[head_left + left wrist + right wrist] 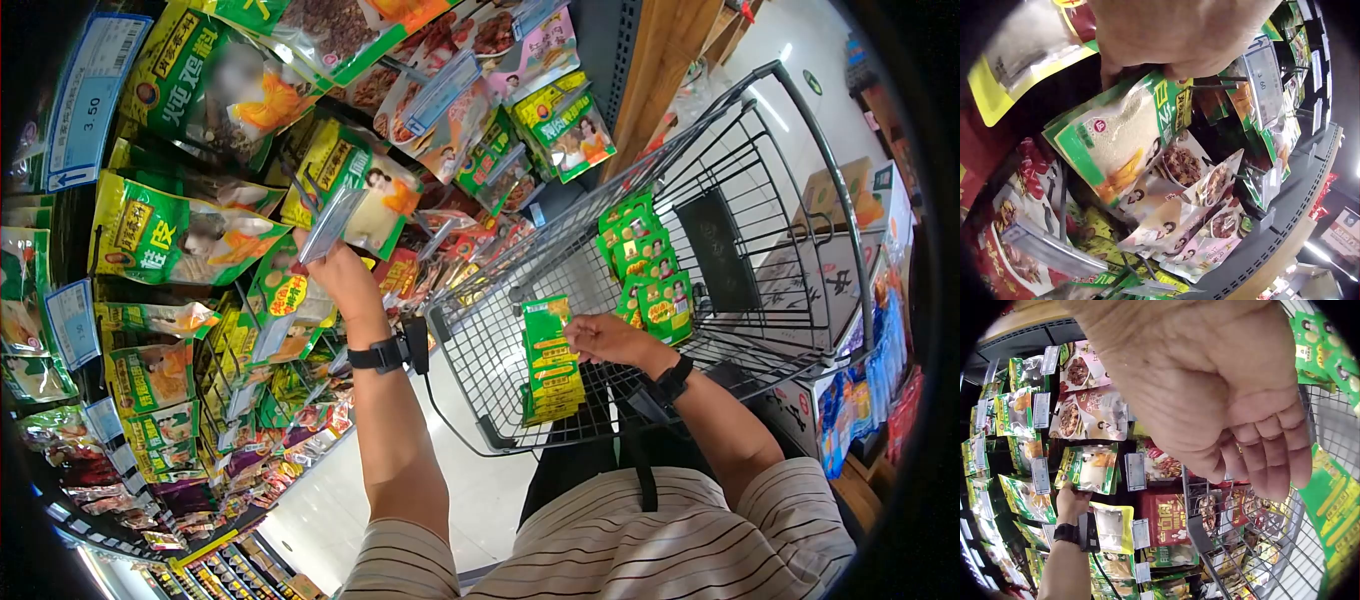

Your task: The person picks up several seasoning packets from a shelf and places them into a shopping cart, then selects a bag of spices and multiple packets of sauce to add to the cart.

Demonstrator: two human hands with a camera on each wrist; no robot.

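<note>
My left hand [345,278] is up at the shelf, its fingers curled at the top edge of a green-and-yellow packet of white sesame seeds [378,215]. In the left wrist view the fingers pinch that sesame packet [1125,134] beside its metal hook, and another packet edge shows behind it. Over the shopping cart [480,365], my right hand [610,338] hangs with loosely bent fingers, close beside a row of overlapping green packets [550,350]. In the right wrist view nothing lies in the palm of the right hand [1210,387], and the green packets [1335,512] stand just past its fingertips.
More green packets [655,310] lie farther along in the cart. Hooks with hanging seasoning packets [190,235] and price tags [95,100] fill the left. Cardboard boxes [820,270] stand beyond the cart, and a wooden shelf end [665,70] rises near its front.
</note>
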